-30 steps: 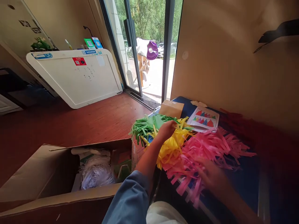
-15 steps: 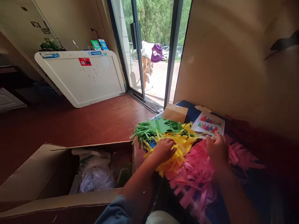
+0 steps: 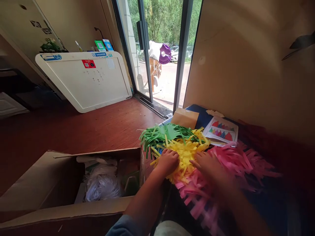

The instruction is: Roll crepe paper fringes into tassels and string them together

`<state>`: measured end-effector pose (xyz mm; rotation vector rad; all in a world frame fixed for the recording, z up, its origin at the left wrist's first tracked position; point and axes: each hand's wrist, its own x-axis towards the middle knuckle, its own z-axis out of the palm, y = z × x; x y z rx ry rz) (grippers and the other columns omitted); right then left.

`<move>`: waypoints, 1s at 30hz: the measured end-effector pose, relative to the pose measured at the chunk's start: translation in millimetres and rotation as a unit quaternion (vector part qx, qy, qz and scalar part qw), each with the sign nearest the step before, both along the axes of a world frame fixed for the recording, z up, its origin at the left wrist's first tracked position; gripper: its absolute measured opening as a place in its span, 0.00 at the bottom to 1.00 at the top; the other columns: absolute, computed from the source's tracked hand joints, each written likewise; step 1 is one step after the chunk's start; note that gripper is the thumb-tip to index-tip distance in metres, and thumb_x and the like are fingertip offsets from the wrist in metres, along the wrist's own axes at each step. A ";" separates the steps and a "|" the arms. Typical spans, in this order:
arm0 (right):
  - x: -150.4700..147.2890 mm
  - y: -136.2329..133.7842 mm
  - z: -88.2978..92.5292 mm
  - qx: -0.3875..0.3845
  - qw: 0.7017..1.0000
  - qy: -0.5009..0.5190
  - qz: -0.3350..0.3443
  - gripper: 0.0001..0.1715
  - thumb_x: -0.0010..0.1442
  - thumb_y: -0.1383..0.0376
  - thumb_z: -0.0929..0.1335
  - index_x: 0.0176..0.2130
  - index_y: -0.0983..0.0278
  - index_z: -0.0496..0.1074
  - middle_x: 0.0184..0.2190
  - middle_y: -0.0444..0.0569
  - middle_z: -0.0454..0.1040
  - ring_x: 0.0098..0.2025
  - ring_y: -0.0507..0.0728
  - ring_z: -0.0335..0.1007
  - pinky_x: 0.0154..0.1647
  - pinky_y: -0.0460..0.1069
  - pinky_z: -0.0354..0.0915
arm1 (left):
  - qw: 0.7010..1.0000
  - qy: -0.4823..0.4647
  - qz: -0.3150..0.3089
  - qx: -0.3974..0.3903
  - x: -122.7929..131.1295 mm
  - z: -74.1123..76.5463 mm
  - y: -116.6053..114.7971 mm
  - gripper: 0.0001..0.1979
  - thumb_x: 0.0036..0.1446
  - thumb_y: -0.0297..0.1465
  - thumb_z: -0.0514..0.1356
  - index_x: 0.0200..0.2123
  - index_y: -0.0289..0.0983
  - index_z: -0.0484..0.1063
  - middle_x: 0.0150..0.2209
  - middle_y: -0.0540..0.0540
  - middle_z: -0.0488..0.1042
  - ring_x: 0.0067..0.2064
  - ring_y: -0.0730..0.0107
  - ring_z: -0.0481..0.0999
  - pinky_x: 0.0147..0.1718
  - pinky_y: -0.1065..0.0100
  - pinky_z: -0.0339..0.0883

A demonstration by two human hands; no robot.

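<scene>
Three heaps of fringed paper lie on a dark blue table [image 3: 265,193]: green fringe [image 3: 164,134] at the far left, yellow fringe [image 3: 187,151] in the middle, pink fringe [image 3: 233,164] on the right. My left hand [image 3: 168,161] rests on the left side of the yellow fringe with its fingers curled down into the strips. My right hand [image 3: 209,165] lies flat with fingers stretched out, where the yellow fringe meets the pink fringe.
An open cardboard box [image 3: 61,190] with white shreds stands on the red-brown floor at my left. Behind the fringe lie a brown envelope [image 3: 185,118] and a sheet printed with coloured triangles [image 3: 222,130]. A white panel [image 3: 83,78] leans by the glass door.
My right hand has slid left from the far side of the pink fringe to the edge of the yellow fringe. The left hand has stayed on the yellow strips.
</scene>
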<state>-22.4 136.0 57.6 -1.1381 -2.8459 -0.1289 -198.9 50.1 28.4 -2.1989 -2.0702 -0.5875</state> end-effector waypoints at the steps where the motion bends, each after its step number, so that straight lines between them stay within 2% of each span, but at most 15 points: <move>1: 6.6 0.8 5.2 0.032 0.998 0.000 -0.047 0.21 0.61 0.55 0.60 0.40 0.69 0.71 0.45 0.59 0.69 0.49 0.66 0.61 0.54 0.68 0.46 | 1.000 0.000 -0.001 -0.001 0.8 1.4 0.0 0.09 0.58 0.30 0.52 0.34 0.36 0.71 0.36 0.44 0.75 0.42 0.62 0.70 0.46 0.59 0.59; 3: 13.1 -1.6 15.4 0.119 0.983 0.022 -0.136 0.23 0.60 0.55 0.62 0.43 0.72 0.70 0.49 0.64 0.66 0.51 0.70 0.58 0.54 0.69 0.43 | 1.000 -0.002 -0.004 0.001 3.2 5.7 0.5 0.08 0.58 0.30 0.52 0.34 0.37 0.71 0.37 0.44 0.74 0.43 0.62 0.69 0.47 0.58 0.58; 4: 12.6 -4.6 19.2 0.153 0.976 0.043 -0.152 0.22 0.60 0.57 0.62 0.44 0.72 0.69 0.50 0.64 0.65 0.52 0.70 0.57 0.54 0.68 0.45 | 1.000 -0.003 -0.006 0.004 4.6 8.3 0.9 0.08 0.58 0.30 0.52 0.34 0.37 0.71 0.38 0.44 0.74 0.44 0.62 0.69 0.47 0.58 0.58; 5: 9.9 -8.7 21.7 0.165 0.974 0.065 -0.140 0.21 0.60 0.58 0.61 0.45 0.71 0.69 0.50 0.62 0.64 0.51 0.68 0.58 0.54 0.65 0.48 | 1.000 -0.006 -0.007 0.008 6.2 10.8 1.2 0.08 0.58 0.30 0.52 0.34 0.37 0.71 0.39 0.45 0.74 0.44 0.62 0.69 0.46 0.58 0.58; 6: 5.5 -13.2 22.3 0.145 0.982 0.079 -0.095 0.19 0.61 0.60 0.60 0.46 0.70 0.68 0.50 0.60 0.65 0.51 0.64 0.59 0.53 0.61 0.52 | 1.000 -0.010 -0.007 0.014 7.6 13.0 1.4 0.08 0.58 0.29 0.52 0.35 0.38 0.71 0.39 0.45 0.73 0.44 0.62 0.68 0.46 0.59 0.58; 9: -11.4 -25.4 14.7 -0.009 0.996 0.060 0.073 0.17 0.63 0.63 0.58 0.48 0.65 0.67 0.48 0.52 0.68 0.49 0.55 0.62 0.50 0.49 0.58 | 0.999 -0.031 0.008 0.033 9.6 16.4 1.8 0.09 0.55 0.25 0.52 0.38 0.39 0.70 0.43 0.47 0.72 0.45 0.63 0.67 0.45 0.61 0.59; 10: -16.1 -27.8 10.3 -0.044 0.994 0.041 0.097 0.17 0.63 0.62 0.59 0.48 0.64 0.67 0.48 0.50 0.68 0.48 0.54 0.63 0.49 0.47 0.58 | 0.998 -0.040 0.019 0.038 9.3 16.4 1.9 0.11 0.54 0.24 0.52 0.38 0.38 0.69 0.43 0.46 0.71 0.46 0.63 0.67 0.45 0.61 0.59; 12: -21.4 -29.5 2.0 -0.066 0.993 0.013 0.094 0.16 0.62 0.60 0.60 0.47 0.64 0.68 0.46 0.49 0.69 0.47 0.54 0.64 0.49 0.48 0.59 | 0.997 -0.053 0.032 0.038 7.5 15.2 1.9 0.12 0.52 0.21 0.51 0.37 0.37 0.69 0.42 0.45 0.71 0.46 0.63 0.67 0.45 0.61 0.59; 14: -21.5 -27.7 -3.0 -0.059 0.996 -0.002 0.066 0.16 0.63 0.61 0.59 0.44 0.65 0.70 0.46 0.51 0.70 0.49 0.56 0.64 0.52 0.52 0.57 | 0.998 -0.056 0.014 0.024 6.0 13.2 1.5 0.12 0.51 0.19 0.50 0.35 0.37 0.70 0.38 0.46 0.73 0.43 0.66 0.68 0.42 0.63 0.61; 16: -18.5 -24.1 -4.1 -0.046 0.999 -0.014 0.022 0.16 0.63 0.62 0.59 0.42 0.66 0.70 0.49 0.53 0.68 0.52 0.60 0.60 0.56 0.58 0.51 | 0.998 -0.048 -0.032 0.004 5.9 11.6 1.0 0.11 0.52 0.20 0.51 0.31 0.38 0.70 0.36 0.49 0.74 0.40 0.68 0.70 0.40 0.66 0.61; 19: -12.1 -19.0 -1.0 -0.017 0.998 -0.021 -0.050 0.19 0.62 0.60 0.60 0.46 0.70 0.69 0.53 0.58 0.64 0.57 0.65 0.54 0.58 0.65 0.42 | 0.996 -0.027 -0.086 -0.018 8.4 11.1 1.0 0.07 0.53 0.24 0.54 0.29 0.39 0.71 0.38 0.50 0.75 0.41 0.68 0.70 0.42 0.67 0.61; 22: -6.4 -18.5 6.6 0.044 0.989 -0.009 -0.139 0.25 0.61 0.57 0.61 0.46 0.74 0.69 0.53 0.62 0.63 0.58 0.69 0.50 0.58 0.68 0.34 | 0.995 -0.010 -0.100 -0.024 11.6 12.3 3.4 0.06 0.55 0.28 0.54 0.34 0.38 0.70 0.41 0.48 0.74 0.44 0.66 0.69 0.45 0.64 0.60; 25: -3.6 -24.1 18.9 0.132 0.962 0.025 -0.238 0.25 0.59 0.56 0.62 0.45 0.75 0.70 0.53 0.64 0.62 0.57 0.71 0.50 0.57 0.69 0.35 | 0.993 0.011 -0.118 -0.028 14.2 14.5 8.2 0.09 0.58 0.33 0.52 0.40 0.38 0.69 0.42 0.47 0.74 0.45 0.65 0.69 0.46 0.62 0.58; 27: -5.0 -29.5 26.4 0.135 0.967 0.042 -0.210 0.23 0.62 0.60 0.59 0.46 0.74 0.68 0.53 0.63 0.62 0.55 0.69 0.52 0.55 0.66 0.41 | 0.990 0.027 -0.132 -0.033 15.4 16.2 12.4 0.10 0.59 0.35 0.52 0.39 0.40 0.69 0.42 0.48 0.74 0.46 0.64 0.68 0.48 0.60 0.57; 30: -11.1 -35.3 27.3 0.053 0.997 0.013 -0.056 0.20 0.63 0.65 0.55 0.43 0.70 0.70 0.45 0.58 0.69 0.47 0.62 0.61 0.49 0.56 0.51 | 0.989 0.046 -0.134 -0.040 14.9 18.5 19.0 0.08 0.58 0.34 0.52 0.37 0.40 0.70 0.42 0.48 0.74 0.48 0.63 0.67 0.50 0.59 0.54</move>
